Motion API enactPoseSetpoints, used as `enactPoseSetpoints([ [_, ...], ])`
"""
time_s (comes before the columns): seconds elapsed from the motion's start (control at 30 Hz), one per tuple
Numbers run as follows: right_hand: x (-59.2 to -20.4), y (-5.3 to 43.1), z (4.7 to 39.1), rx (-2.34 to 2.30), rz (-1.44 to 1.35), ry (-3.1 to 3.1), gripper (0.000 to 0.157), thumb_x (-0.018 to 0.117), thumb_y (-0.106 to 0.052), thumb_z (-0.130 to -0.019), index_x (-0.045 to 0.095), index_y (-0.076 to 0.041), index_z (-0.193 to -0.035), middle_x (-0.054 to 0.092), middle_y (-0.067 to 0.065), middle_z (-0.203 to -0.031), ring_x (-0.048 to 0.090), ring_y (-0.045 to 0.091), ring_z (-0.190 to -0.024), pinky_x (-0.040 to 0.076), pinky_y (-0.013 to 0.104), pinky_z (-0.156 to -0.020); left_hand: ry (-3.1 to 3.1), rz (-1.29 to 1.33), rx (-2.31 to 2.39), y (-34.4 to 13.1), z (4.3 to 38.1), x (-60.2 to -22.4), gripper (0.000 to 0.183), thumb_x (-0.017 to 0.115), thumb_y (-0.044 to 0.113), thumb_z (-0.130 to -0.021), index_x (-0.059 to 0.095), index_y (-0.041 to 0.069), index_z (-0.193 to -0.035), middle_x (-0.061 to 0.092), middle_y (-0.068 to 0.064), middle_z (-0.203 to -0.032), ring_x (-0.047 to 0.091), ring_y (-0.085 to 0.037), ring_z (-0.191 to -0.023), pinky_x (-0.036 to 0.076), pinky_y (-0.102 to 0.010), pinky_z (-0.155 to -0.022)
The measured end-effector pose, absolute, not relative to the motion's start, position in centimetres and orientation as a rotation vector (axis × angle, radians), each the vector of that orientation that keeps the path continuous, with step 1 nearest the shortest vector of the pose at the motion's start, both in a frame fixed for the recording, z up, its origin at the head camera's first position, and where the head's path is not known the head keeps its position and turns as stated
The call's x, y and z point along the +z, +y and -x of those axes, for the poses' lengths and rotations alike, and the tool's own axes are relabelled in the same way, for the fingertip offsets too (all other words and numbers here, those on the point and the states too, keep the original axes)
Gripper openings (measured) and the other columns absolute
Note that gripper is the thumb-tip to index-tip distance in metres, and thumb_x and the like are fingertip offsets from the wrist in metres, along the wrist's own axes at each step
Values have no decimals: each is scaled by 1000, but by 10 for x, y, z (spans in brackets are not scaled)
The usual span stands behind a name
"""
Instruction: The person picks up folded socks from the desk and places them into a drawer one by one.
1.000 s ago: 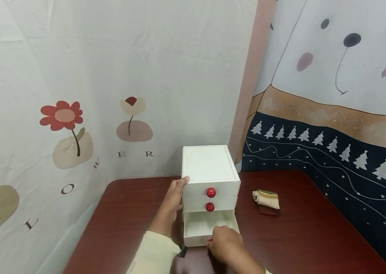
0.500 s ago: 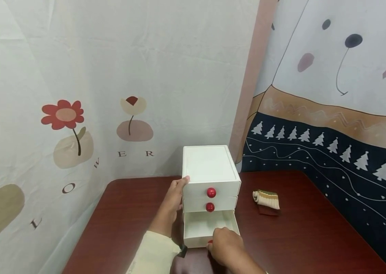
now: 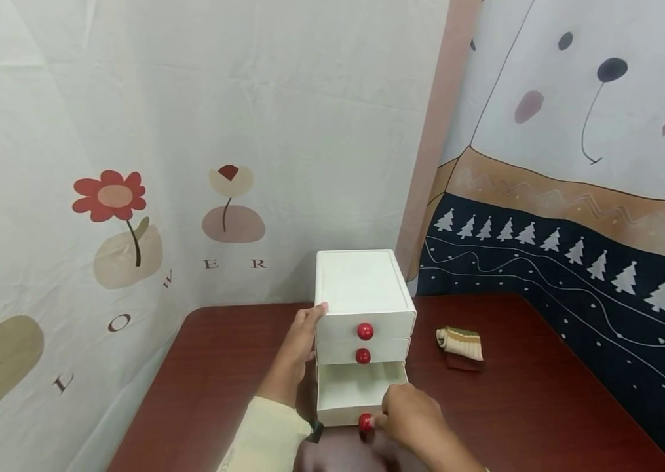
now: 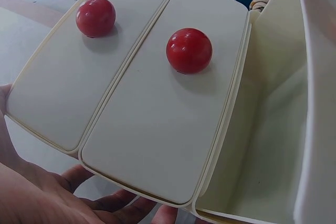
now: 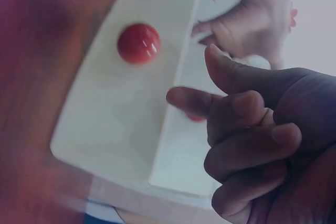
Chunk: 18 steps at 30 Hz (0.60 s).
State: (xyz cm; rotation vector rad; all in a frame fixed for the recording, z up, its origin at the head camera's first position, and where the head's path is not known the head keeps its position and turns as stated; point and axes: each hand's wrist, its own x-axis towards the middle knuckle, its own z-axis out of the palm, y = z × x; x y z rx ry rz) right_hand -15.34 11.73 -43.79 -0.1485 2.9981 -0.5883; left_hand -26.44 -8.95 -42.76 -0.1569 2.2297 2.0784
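Note:
A small white drawer unit [image 3: 361,282] with red ball knobs stands on the table. Its bottom drawer [image 3: 341,415] is pulled out, and the part of its inside that shows is bare. My left hand [image 3: 298,344] grips the unit's left side, thumb on the top front corner; in the left wrist view its other fingers [image 4: 118,203] lie along that side. Just right of the bottom drawer's red knob [image 5: 138,43] is my right hand [image 3: 413,419]. In the right wrist view its thumb and index finger are apart, its other fingers are folded in, and nothing is between them.
To the right of the unit lies a folded striped cloth [image 3: 460,345], cream, tan and green, over a dark red piece [image 3: 465,362]. The reddish-brown table [image 3: 521,406] meets a flower-print hanging [image 3: 285,131] behind and a bear-and-trees hanging [image 3: 544,288] on the right.
My right hand has let go of the bottom drawer's knob and moved a little to the right, so the knob now shows. The left hand has stayed on the unit.

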Motion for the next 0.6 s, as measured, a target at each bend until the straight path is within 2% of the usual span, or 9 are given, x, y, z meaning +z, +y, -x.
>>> enactPoseSetpoints([
  [0.1,-430,130,153,-628,155,3004,39,90,-30,-88,65,-20,-59,59,-3,-66,52,16,-64,41,39,-58,2230,148,2084,-90,265,-428,76,57,69,-103,47,11,-150,57,-22,-151,50,-42,-143,44,-70,-109],
  [0.33,-419,155,160,-651,54,3029,19,91,-30,-89,78,-22,-77,70,-7,-78,60,14,-70,47,40,-61,2240,141,2092,-90,265,-427,74,57,67,-103,48,10,-148,59,-21,-147,53,-40,-139,46,-65,-104],
  [0.6,-422,187,170,-775,-12,3062,14,87,-31,-93,81,-20,-87,73,-6,-82,62,13,-74,51,40,-66,2245,146,2091,-89,266,-427,75,57,67,-102,48,9,-149,57,-22,-150,51,-42,-143,45,-71,-109],
])
